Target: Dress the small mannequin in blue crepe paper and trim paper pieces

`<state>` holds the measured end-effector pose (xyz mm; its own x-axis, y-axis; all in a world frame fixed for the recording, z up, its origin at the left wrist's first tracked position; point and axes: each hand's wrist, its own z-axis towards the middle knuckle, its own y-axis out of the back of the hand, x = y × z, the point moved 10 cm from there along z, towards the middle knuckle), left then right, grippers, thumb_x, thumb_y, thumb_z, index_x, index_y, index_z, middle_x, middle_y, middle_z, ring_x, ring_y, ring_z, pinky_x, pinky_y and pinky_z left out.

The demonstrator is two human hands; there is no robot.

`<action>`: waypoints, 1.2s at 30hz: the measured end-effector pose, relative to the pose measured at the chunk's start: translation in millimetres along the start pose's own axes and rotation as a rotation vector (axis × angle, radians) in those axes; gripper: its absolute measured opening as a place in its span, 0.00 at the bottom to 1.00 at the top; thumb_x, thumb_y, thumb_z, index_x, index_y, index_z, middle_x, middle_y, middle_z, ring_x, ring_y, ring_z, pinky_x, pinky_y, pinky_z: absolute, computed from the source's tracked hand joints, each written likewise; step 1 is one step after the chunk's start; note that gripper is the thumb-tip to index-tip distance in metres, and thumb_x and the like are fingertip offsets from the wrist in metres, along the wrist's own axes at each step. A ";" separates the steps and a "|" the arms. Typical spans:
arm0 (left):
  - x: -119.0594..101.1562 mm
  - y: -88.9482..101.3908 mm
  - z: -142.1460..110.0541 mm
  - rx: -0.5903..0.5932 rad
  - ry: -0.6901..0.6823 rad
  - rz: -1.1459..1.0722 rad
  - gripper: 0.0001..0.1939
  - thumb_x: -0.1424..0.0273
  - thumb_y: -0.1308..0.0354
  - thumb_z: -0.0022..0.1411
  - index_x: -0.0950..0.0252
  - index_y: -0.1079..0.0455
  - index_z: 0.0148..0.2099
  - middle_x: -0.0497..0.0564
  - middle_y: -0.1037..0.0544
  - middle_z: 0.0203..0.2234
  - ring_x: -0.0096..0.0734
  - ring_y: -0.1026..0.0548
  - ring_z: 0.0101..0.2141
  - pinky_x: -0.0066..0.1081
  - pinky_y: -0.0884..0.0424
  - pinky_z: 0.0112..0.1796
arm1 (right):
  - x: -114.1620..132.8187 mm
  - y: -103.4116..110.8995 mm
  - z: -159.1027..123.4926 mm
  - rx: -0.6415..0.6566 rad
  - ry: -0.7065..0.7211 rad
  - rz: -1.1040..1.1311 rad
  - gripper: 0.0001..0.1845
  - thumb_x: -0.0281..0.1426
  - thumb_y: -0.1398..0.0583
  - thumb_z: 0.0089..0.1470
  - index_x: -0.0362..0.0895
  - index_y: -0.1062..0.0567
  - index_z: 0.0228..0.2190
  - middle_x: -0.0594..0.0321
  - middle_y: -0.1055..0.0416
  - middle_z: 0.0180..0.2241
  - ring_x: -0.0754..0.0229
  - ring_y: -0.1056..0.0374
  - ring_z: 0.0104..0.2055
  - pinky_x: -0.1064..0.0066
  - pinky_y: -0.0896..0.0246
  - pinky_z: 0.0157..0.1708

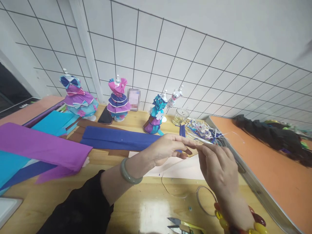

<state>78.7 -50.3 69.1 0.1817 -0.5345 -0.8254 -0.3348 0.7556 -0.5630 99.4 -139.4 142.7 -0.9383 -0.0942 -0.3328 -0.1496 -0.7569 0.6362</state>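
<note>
Left hand (pixel 169 149) stretches loosely, right hand (pixel 219 165) curls in, tips meeting; whether either pinches anything, I can't tell. Pale paper (pixel 177 170) beneath them looks light, easily creased: best by an edge.

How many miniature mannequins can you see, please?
4: a blue-bowed mannequin far left, a pink-bowed one next, a teal-topped one centrally, and a whitish one behind it, rightward.
</note>
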 end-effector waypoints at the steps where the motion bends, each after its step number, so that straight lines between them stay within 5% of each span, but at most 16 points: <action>1: 0.5 0.0 0.0 -0.003 0.004 -0.015 0.10 0.78 0.42 0.48 0.70 0.25 0.36 0.56 0.26 0.34 0.30 0.28 0.36 0.30 0.36 0.36 | 0.1 0.5 0.1 -0.004 0.000 -0.002 0.12 0.20 0.43 0.54 0.40 0.33 0.41 0.53 0.28 0.33 0.56 0.33 0.32 0.65 0.42 0.33; 22: 2.6 -6.1 0.5 0.003 -0.049 -0.123 0.11 0.77 0.40 0.47 0.70 0.24 0.37 0.56 0.25 0.36 0.29 0.29 0.36 0.29 0.35 0.37 | -2.4 -0.4 -3.5 -0.016 -0.025 -0.017 0.13 0.19 0.42 0.53 0.39 0.33 0.41 0.51 0.28 0.34 0.56 0.35 0.32 0.64 0.43 0.33; 30: -2.9 -4.3 1.6 0.001 -0.125 -0.223 0.13 0.78 0.40 0.47 0.70 0.25 0.38 0.57 0.26 0.38 0.32 0.30 0.39 0.37 0.36 0.42 | 3.7 -4.8 -11.6 0.022 0.035 -0.026 0.29 0.18 0.46 0.55 0.37 0.42 0.58 0.48 0.29 0.36 0.54 0.36 0.34 0.63 0.43 0.32; 36: -0.5 -2.6 4.6 -0.005 -0.134 -0.318 0.11 0.77 0.42 0.47 0.70 0.26 0.36 0.57 0.26 0.37 0.34 0.30 0.40 0.37 0.36 0.43 | 3.7 -6.8 -10.7 0.012 0.021 0.022 0.34 0.19 0.43 0.54 0.39 0.45 0.61 0.51 0.28 0.33 0.55 0.36 0.32 0.65 0.43 0.32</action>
<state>83.7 -50.3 70.8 0.3975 -0.6882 -0.6069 -0.2465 0.5570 -0.7931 100.3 -141.4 129.7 -0.9348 -0.1242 -0.3328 -0.1329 -0.7465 0.6520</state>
